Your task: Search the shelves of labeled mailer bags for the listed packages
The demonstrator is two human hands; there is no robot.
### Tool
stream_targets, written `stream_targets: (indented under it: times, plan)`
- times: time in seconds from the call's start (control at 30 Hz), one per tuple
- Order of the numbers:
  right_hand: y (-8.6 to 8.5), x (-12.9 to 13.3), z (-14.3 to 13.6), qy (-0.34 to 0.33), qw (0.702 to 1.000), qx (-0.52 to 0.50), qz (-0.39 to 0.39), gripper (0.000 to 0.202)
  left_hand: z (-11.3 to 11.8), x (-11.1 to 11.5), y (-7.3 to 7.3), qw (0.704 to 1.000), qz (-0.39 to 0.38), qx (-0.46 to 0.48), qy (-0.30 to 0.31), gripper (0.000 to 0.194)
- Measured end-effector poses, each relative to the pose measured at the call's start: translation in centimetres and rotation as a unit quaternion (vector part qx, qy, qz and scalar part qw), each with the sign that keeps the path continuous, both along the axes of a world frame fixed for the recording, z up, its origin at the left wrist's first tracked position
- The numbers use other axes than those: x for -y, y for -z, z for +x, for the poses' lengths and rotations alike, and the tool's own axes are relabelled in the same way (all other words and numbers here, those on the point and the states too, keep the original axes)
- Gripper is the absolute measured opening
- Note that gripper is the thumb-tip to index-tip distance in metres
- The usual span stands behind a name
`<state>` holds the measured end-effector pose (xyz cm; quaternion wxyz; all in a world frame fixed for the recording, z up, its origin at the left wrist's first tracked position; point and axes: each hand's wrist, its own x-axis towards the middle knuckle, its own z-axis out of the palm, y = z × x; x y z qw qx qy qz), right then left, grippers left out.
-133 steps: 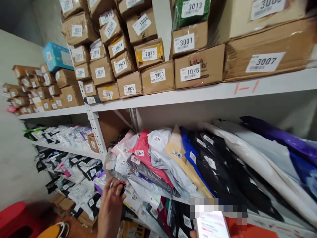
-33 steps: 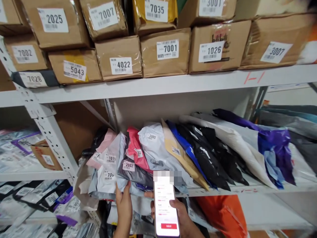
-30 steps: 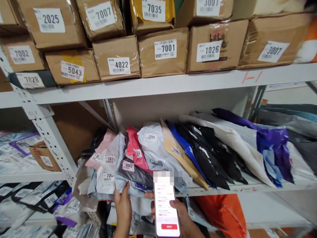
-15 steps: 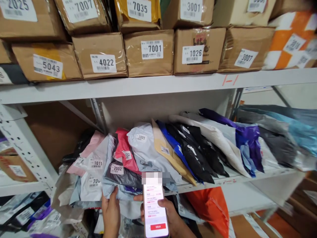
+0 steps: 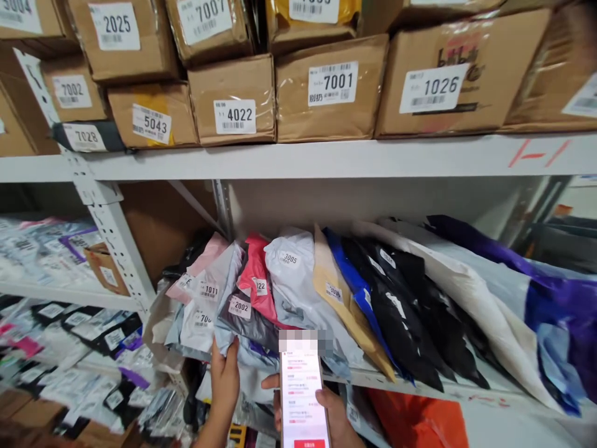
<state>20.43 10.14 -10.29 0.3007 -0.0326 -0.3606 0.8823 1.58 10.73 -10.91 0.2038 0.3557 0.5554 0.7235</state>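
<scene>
**Parcels checked against a phone at a storage shelf**

A white shelf (image 5: 326, 160) is loaded with numbered cardboard boxes (image 5: 231, 99). Below the shelf, soft mailer bags (image 5: 298, 286) are packed upright and leaning, crowding one another. The left hand (image 5: 225, 379) is raised to the bags' lower edge, fingers extended and touching a grey bag (image 5: 247, 320) labelled 2002, nothing gripped. Just right of it, a phone (image 5: 302, 401) is held upright by the right hand (image 5: 333, 417), fingers curled around its edges. An orange bag (image 5: 420, 423) lies lower right.

Lit phone (image 5: 302, 401) upright below shelved mail bags (image 5: 242, 317) — grey, pink, numbered.
</scene>
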Motion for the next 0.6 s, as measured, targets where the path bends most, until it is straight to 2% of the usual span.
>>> stream_targets:
  times: [0.1,0.17,0.23,0.33,0.43,0.53,0.6]
  plan:
    - [-0.6,-0.2,-0.9,-0.029,0.999,-0.018,-0.013,0.098,0.3,0.5,-0.6,1.0,-0.012,-0.005,0.0,0.053]
    - [-1.1,-0.1,-1.7,-0.053,0.998,-0.034,-0.019,0.095,0.7,1.4,-0.9,1.0,-0.021,-0.002,0.012,0.053]
    - [-1.9,0.3,-2.6,-0.072,0.996,-0.052,-0.016,0.088,1.0,2.8,-0.9,0.999,-0.028,0.012,0.013,0.059]
    - [-3.0,1.5,-4.2,-0.064,0.996,-0.069,-0.003,0.085,0.6,5.9,-0.3,0.999,-0.022,0.028,0.012,0.067]
    - [-3.7,2.6,-6.4,-0.09,0.995,-0.045,-0.01,0.09,-1.9,9.3,0.5,0.999,-0.012,0.026,0.023,0.06]
    - [-3.5,3.6,-9.2,-0.094,0.995,-0.032,0.011,0.087,-6.0,11.9,1.5,0.999,-0.016,0.034,0.006,0.054]
    - [-2.9,4.2,-11.5,-0.091,0.995,-0.012,0.035,0.086,-8.9,13.1,2.1,0.998,0.013,0.05,-0.018,0.05]
